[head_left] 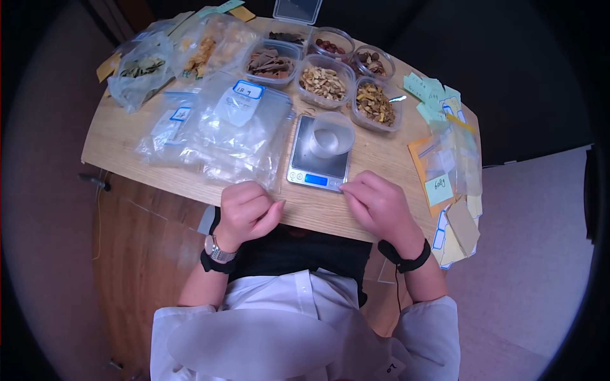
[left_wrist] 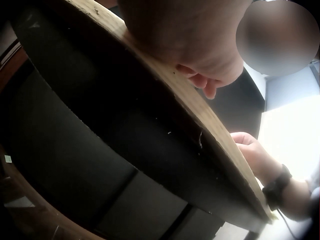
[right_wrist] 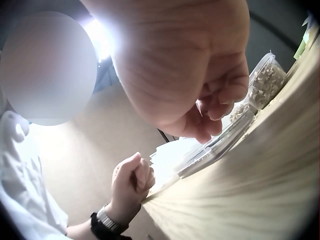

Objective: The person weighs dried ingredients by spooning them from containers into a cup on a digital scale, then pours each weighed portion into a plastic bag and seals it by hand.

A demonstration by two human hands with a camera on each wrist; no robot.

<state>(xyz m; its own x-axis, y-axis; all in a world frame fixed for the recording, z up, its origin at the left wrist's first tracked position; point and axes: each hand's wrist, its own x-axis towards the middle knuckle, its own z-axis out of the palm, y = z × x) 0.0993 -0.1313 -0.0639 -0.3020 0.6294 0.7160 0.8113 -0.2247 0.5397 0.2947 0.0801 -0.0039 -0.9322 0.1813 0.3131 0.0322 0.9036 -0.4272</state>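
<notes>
A digital scale [head_left: 307,160] with a lit blue display lies near the table's front edge, bearing a clear round cup [head_left: 332,138]. My right hand [head_left: 383,206] is at the scale's front right corner, its index fingertip at the buttons; contact is hard to tell. In the right wrist view, the right hand's [right_wrist: 187,75] other fingers are bent and hold nothing. My left hand [head_left: 246,213] rests at the table's front edge by the plastic bags, its fingers curled in with nothing in them. The left wrist view shows the left hand [left_wrist: 200,55] over the wooden edge.
Behind the scale stand clear tubs of dried pieces, including pale slices [head_left: 322,82], yellow-brown bits [head_left: 376,103] and brown strips [head_left: 270,65]. Labelled clear bags [head_left: 235,136] cover the left side. Green notes [head_left: 438,188], envelopes and more bags lie along the right edge.
</notes>
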